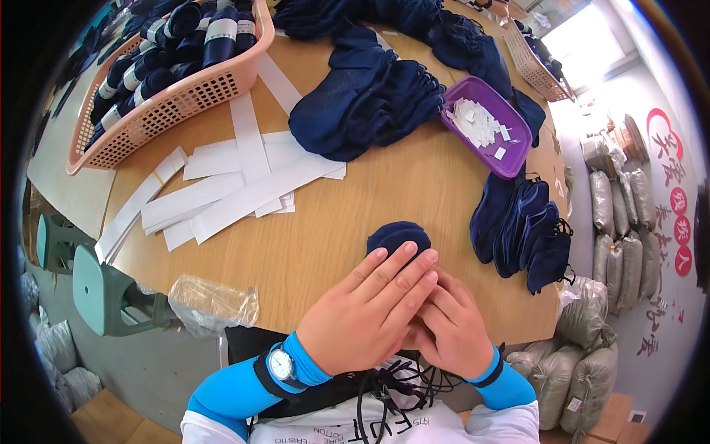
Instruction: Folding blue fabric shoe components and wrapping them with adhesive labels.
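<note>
Wood-topped desk [310, 275] spreads across the view, with green stools [103, 292] at its left side and filled sacks [580, 381] by the wall to the right. Near its front edge lies a small, rounded navy cloth piece [398, 235], partly covered by the person's left hand [373, 314], which is flat with fingers straight and close together. Beside it, the right hand [458, 325] has bent fingers tucked partly under the left; whether it grips the cloth cannot be told. White paper strips [255, 181] overlap beyond, near a pink basket [174, 111] of navy rolls [220, 38]. Rightward sit a purple tray [509, 167] of white tags [473, 122] and navy fabric pieces [518, 229]
</note>
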